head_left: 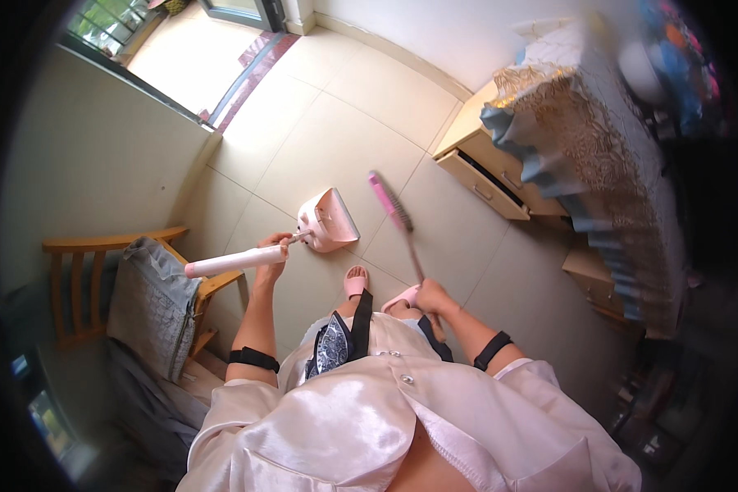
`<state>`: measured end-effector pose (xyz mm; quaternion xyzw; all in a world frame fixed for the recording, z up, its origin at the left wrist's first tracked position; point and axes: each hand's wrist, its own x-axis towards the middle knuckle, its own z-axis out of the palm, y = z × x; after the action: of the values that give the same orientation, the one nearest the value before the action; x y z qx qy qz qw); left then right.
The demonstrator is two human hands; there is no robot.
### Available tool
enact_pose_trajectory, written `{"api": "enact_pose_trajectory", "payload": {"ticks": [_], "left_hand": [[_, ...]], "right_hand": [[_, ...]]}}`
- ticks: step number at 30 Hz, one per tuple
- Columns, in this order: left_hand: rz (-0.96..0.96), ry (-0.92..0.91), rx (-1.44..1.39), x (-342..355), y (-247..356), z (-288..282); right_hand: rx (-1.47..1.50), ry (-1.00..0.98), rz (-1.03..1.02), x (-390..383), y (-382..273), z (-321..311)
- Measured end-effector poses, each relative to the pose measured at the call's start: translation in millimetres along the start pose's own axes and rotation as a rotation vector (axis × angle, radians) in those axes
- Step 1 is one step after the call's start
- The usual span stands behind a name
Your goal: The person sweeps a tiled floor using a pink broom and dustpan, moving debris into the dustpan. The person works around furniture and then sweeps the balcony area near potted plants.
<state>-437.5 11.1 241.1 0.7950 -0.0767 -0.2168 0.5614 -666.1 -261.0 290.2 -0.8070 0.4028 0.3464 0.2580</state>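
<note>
"Head view, left hand?"

"Left hand (272, 244): fingers closed round the white handle (234, 262) of one pink dustpan (318, 233). Pan: ahead of the pink slippers (356, 284), between them and the doorway edge of the tiled floor (369, 115)."

"Right hand?"

"Right hand (437, 298): fingers wrapped about the stick (416, 261) of one pink-headed brush (390, 201). Head: apart from the pan, toward the floor's cabinet-side edge. Floor contact: cannot tell."

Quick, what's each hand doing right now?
Left hand: closed, holding the long-handled dustpan.
Right hand: closed, holding the pink-headed broom.
</note>
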Motion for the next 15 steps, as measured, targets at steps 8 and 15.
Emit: {"api": "enact_pose_trajectory", "payload": {"ticks": [8,15], "left_hand": [[0.046,0.098,-0.097,6,4,-10],[-0.173,0.341,-0.393,10,5,-62]], "right_hand": [[0.528,-0.248,-0.103,-33,-35,-16],[0.415,-0.111,-0.318,-41,-57,-86]]}}
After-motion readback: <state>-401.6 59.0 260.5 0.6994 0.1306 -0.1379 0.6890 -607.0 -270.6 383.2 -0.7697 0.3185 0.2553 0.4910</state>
